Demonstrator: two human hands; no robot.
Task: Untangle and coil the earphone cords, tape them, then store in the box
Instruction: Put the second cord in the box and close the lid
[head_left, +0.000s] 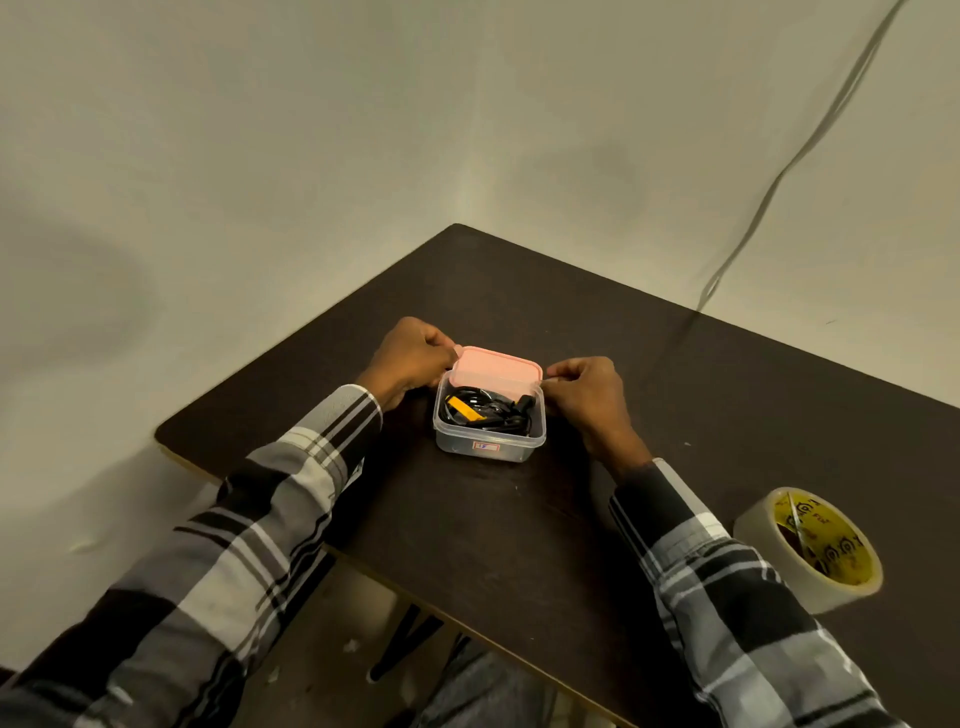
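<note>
A small clear plastic box (488, 448) stands in the middle of the dark table. Black coiled earphone cords (485, 413) with a yellow piece lie inside it. A pink lid (496, 370) is tilted over the box's far half, leaving the near half uncovered. My left hand (410, 358) pinches the lid's left edge. My right hand (587, 395) pinches the lid's right edge beside the box rim.
A roll of clear tape (808, 548) with a yellow core lies on the table at the right, near my right sleeve. The dark table (519, 519) fits into a wall corner. A thin cable (810, 140) hangs along the right wall.
</note>
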